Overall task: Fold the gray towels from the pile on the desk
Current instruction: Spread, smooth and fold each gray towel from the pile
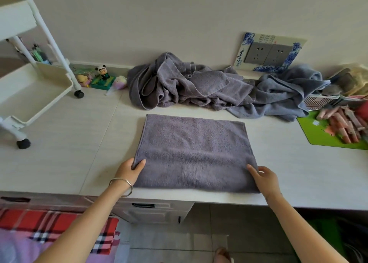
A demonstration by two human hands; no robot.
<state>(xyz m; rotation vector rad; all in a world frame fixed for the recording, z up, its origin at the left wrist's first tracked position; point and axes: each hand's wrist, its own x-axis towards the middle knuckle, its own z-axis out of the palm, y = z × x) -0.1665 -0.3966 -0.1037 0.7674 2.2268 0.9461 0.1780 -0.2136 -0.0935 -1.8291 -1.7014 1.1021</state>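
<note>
- So far, one gray towel (196, 153) lay flat on the worktop (79, 133) at its near edge, apparently folded once, with more folds probably to come.
- The pile (189, 83), far behind it and running right, lay crumpled, not yet folded.
- The left hand (129, 169) pinched the towel's near-left edge, fingers (141, 163) curled round it.
- The right hand (265, 178) gripped the near-right edge likewise.

Place: a lived-in room at home
Signs: plaid bedding (59, 229), panda toy (102, 71), white rolling cart (39, 87), desk (59, 143)
</note>
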